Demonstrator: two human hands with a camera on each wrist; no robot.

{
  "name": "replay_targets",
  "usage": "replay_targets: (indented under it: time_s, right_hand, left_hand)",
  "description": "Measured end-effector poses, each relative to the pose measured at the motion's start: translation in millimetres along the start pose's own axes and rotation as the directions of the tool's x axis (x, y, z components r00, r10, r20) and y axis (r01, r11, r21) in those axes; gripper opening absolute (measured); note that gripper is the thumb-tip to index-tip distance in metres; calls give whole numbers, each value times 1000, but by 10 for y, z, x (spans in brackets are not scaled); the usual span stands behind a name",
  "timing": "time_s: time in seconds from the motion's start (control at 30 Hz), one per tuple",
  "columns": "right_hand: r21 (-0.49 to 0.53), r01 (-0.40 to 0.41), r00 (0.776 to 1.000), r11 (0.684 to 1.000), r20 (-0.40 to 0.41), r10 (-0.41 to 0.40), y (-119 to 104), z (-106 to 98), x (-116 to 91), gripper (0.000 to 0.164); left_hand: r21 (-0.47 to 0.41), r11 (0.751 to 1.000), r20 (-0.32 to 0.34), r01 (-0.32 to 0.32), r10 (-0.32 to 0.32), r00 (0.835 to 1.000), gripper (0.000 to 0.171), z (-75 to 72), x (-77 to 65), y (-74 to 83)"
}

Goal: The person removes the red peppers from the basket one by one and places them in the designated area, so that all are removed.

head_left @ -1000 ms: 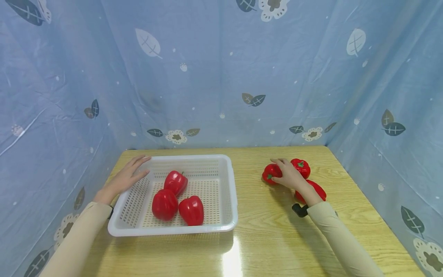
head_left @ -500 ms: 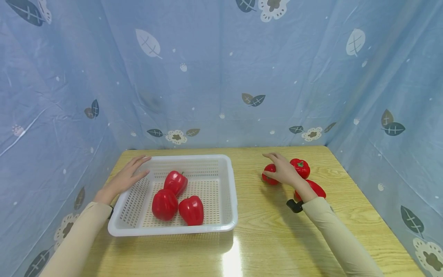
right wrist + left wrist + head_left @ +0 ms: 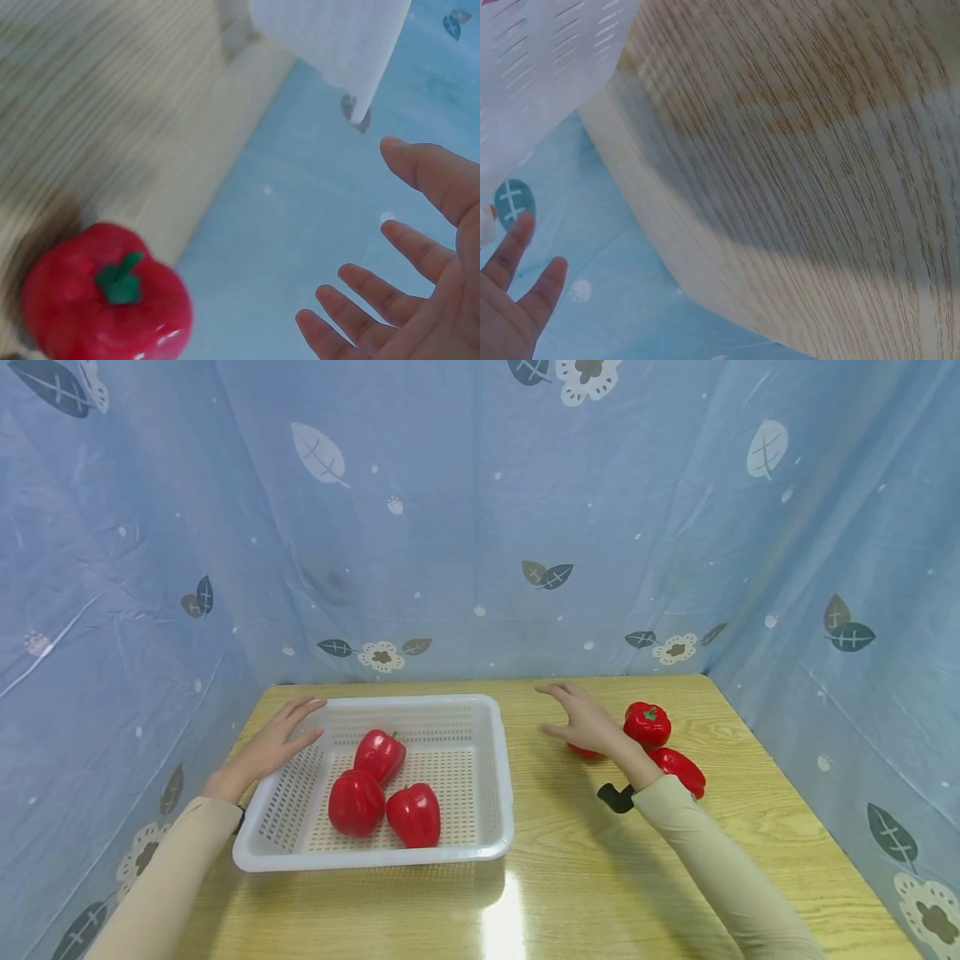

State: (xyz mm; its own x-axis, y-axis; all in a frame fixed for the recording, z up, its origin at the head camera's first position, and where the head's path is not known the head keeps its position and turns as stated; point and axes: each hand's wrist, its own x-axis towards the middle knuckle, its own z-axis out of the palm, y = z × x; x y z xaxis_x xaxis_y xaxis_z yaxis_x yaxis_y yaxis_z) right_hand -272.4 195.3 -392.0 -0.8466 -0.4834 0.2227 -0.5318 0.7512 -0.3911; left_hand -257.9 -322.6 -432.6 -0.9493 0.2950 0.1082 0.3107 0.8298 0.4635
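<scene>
My left hand (image 3: 264,745) rests at the left rim of a white perforated plastic basket (image 3: 501,777), fingers spread and relaxed. Inside the basket lie three red bell peppers, one of them a pepper (image 3: 356,803) at the front left. My right hand (image 3: 588,720) hangs in the air with fingers apart and nothing in them, above a red bell pepper (image 3: 585,752) that it mostly hides in the head view. The right wrist view shows a red pepper (image 3: 105,296) with a green stem below the open fingers (image 3: 416,251).
Right of that hand, a red pepper (image 3: 647,725) with a green stem and another red pepper (image 3: 678,770) lie on the wooden table (image 3: 570,893). A blue patterned curtain (image 3: 480,527) surrounds the table at the back and sides.
My right hand has moved left from over the nearest pepper on the table, its fingers spreading away from it. The peppers stay in place, and my left hand has not moved.
</scene>
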Motion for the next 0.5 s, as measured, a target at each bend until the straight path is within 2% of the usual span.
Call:
replay_targets:
  time_s: [0.2, 0.5]
  right_hand:
    - [36, 70, 997, 997, 5, -71, -163, 53, 70, 63]
    - [93, 122, 992, 988, 13, -124, -395, 144, 132, 60]
  left_hand:
    - [4, 1000, -4, -2, 2, 1000, 59, -6, -6, 7]
    - [2, 1000, -5, -1, 1, 1000, 59, -15, -5, 18]
